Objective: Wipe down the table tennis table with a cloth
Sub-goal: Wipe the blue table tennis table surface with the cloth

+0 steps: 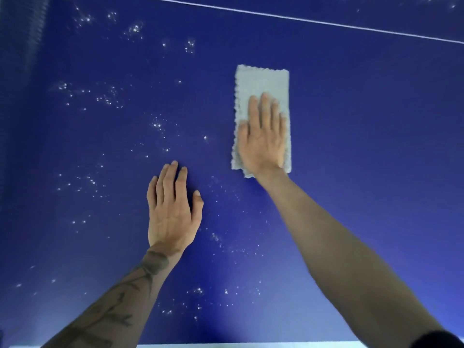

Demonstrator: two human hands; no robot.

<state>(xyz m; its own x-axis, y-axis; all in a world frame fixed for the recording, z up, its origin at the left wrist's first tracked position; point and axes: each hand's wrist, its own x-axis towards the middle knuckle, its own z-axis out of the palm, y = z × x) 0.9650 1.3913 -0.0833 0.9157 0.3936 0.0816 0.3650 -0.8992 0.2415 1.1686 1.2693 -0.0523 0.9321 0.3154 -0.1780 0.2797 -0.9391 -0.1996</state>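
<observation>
Both hands lie flat, fingers straight: the right hand [262, 136] presses the folded cloth [262, 81], centre-right of frame, onto the blue table [376, 146] for wiping. Left hand [173, 209] rests lower centre, likely bracing, among droplets [108, 99].

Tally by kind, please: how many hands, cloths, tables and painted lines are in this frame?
hands: 2, the left hand and the right hand
cloth: 1
table: 1
white line: 1
Total: 5; the droplets are too many to count.
</observation>
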